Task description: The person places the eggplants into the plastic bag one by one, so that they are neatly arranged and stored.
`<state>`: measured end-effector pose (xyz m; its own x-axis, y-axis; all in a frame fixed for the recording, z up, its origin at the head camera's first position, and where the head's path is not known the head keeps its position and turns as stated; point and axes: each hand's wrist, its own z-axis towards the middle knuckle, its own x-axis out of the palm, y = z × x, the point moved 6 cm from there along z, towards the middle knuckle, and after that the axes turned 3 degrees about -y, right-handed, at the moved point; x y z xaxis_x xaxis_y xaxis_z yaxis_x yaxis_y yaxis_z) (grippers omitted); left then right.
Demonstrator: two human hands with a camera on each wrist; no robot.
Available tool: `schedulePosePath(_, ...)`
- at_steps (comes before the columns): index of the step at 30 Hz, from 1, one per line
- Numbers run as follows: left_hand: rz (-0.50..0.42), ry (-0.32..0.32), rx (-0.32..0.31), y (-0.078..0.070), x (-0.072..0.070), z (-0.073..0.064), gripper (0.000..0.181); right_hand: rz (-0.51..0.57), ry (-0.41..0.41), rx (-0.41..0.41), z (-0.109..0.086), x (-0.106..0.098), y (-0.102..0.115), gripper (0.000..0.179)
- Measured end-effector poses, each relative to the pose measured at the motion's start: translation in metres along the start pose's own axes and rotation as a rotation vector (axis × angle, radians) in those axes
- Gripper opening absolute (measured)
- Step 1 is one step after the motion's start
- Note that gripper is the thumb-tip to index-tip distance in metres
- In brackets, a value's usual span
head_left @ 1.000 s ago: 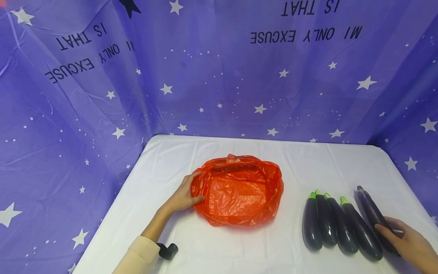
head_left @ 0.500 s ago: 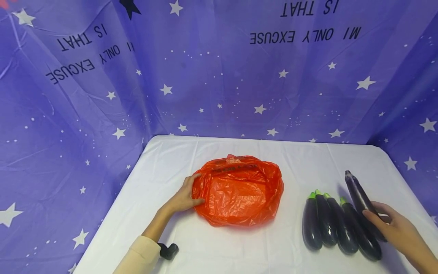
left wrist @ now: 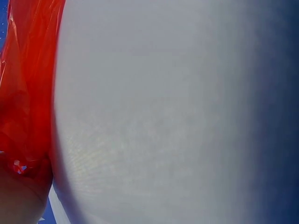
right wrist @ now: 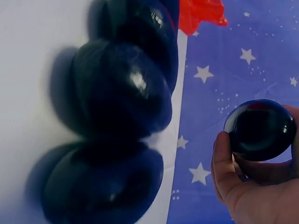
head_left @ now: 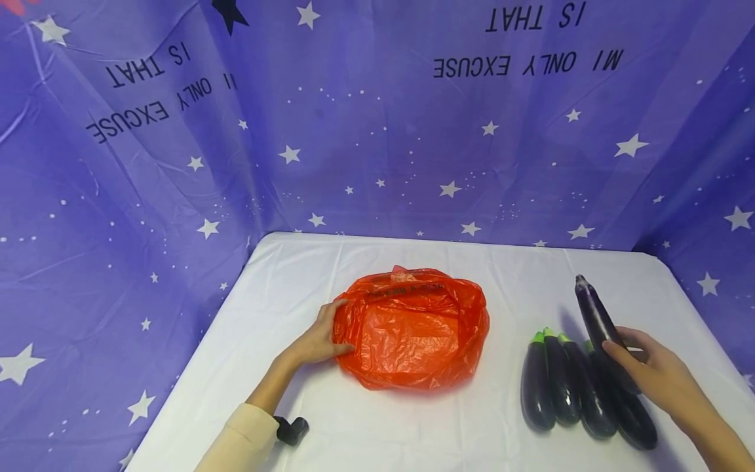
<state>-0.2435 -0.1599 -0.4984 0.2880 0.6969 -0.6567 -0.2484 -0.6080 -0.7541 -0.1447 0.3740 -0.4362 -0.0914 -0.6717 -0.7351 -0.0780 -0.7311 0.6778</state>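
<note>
An opened red plastic bag lies in the middle of the white table in the head view. My left hand holds its left side, thumb over the rim; the bag hides some fingers. In the left wrist view red plastic rises above part of that hand. On the right, my right hand grips a dark purple eggplant, raised and tilted, its narrow end pointing away. Below and beside it several eggplants with green tops lie side by side. The right wrist view shows the held eggplant end-on between thumb and fingers.
A white cloth covers the table. Purple star-printed curtains hang behind and at both sides. A small black object shows beside the left sleeve. Bare cloth lies between the bag and the eggplants.
My right hand has lifted an eggplant from the right end of the row and carried it leftward and away, over its neighbour. The left hand stays at the bag.
</note>
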Motion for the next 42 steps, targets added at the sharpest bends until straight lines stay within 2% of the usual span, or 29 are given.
schedulePosePath(6, 0.005, 0.009, -0.016, 0.001, 0.001, 0.001, 0.094, -0.012, 0.028, 0.003, 0.004, 0.007, 0.011, 0.060)
schedulePosePath(19, 0.020, 0.010, 0.002, 0.000, 0.001, 0.000, 0.095, -0.058, 0.035, -0.016, 0.009, 0.014, 0.026, 0.059)
schedulePosePath(29, 0.008, 0.017, -0.002, -0.003, 0.000, -0.001, 0.095, 0.007, 0.058, -0.035, 0.013, 0.019, 0.039, 0.057)
schedulePosePath(36, 0.008, 0.027, -0.012, -0.001, 0.000, -0.001, 0.095, -0.016, 0.055, -0.045, 0.016, 0.020, 0.045, 0.059)
schedulePosePath(42, 0.007, 0.029, -0.005, 0.001, 0.002, 0.000, 0.095, -0.014, 0.085, -0.039, 0.016, 0.024, 0.049, 0.061)
